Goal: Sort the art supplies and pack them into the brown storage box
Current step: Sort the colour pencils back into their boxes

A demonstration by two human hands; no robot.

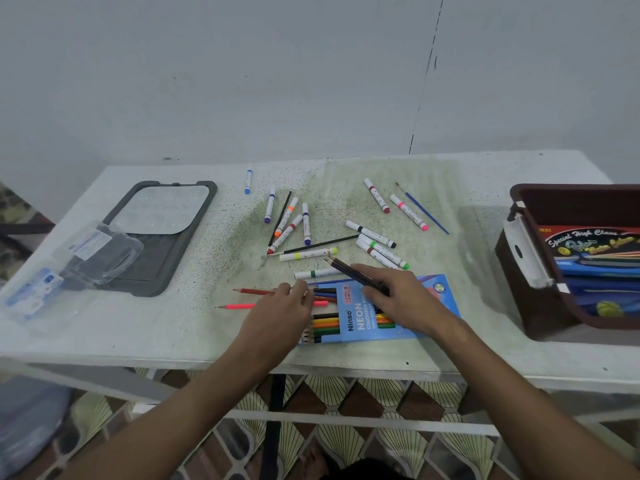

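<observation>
Two dark pencils [353,273] are pinched in the right hand [398,299]; loose pencils [323,296] at the blue pencil box [381,310] are pinched by the left hand [277,317]. The brown storage box [540,271] sits well apart; pencils could be rolled off the bench [173,334] if nudged.

Dim, even indoor light with a cool cast. Soft shadows lie on the table [138,327] left of the brown storage box [526,271]. Wide-angle distortion bows the edges; overall focus slightly soft, near corners blurred.
</observation>
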